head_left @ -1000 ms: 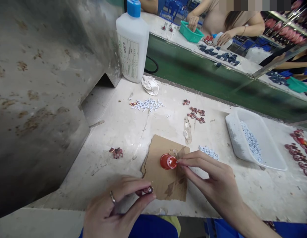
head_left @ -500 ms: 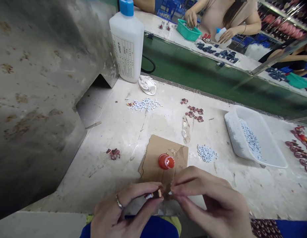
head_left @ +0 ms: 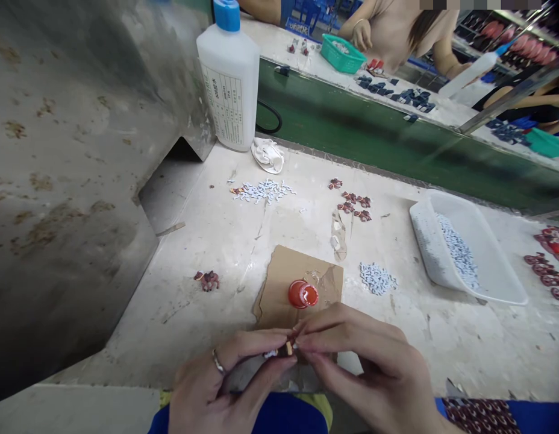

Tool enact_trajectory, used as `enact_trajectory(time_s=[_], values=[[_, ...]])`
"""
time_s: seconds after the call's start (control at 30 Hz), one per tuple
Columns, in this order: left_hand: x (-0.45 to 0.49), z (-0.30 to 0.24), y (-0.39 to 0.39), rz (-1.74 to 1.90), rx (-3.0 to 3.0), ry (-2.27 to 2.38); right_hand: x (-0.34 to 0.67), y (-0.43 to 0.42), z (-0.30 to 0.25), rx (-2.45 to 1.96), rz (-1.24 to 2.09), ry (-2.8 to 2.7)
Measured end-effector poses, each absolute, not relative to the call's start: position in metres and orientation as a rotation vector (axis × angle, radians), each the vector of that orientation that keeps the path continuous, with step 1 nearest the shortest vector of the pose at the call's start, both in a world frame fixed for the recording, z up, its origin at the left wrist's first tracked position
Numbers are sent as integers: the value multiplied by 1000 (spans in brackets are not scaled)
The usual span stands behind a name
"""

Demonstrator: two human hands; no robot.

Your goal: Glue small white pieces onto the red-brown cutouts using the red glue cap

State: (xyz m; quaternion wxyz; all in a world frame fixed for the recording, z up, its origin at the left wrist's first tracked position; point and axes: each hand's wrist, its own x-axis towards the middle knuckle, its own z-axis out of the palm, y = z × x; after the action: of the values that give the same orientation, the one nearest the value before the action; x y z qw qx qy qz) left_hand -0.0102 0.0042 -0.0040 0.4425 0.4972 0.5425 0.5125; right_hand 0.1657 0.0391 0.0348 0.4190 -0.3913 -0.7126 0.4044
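Observation:
My left hand, a ring on one finger, pinches a small dark-red charm piece between thumb and fingers at the near table edge. My right hand meets it from the right, its fingertips pinched against the same piece; whatever tiny part they hold is too small to name. Just beyond the hands lies a torn piece of brown cardboard with a small red cap on it. A little heap of tiny white parts lies to the right of the cardboard.
A white bottle with a blue cap stands at the back beside a stained metal housing. A white tray of tiny white parts sits at right. Red charms and more white parts are scattered mid-table. Other people work beyond the green belt.
My right hand left the red cap and came back to the near edge, where it now touches the piece in my left hand. The left hand shifted slightly right.

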Motion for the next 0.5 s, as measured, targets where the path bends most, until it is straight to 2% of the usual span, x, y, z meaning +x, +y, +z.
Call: enact_trajectory(time_s=[0.33, 0.5], values=[[-17, -2, 7, 1251, 1467, 1381, 176, 33, 41, -902, 722, -2129], [-17, 0, 15, 1248, 1561, 1289, 174, 43, 45, -934, 876, -2006]])
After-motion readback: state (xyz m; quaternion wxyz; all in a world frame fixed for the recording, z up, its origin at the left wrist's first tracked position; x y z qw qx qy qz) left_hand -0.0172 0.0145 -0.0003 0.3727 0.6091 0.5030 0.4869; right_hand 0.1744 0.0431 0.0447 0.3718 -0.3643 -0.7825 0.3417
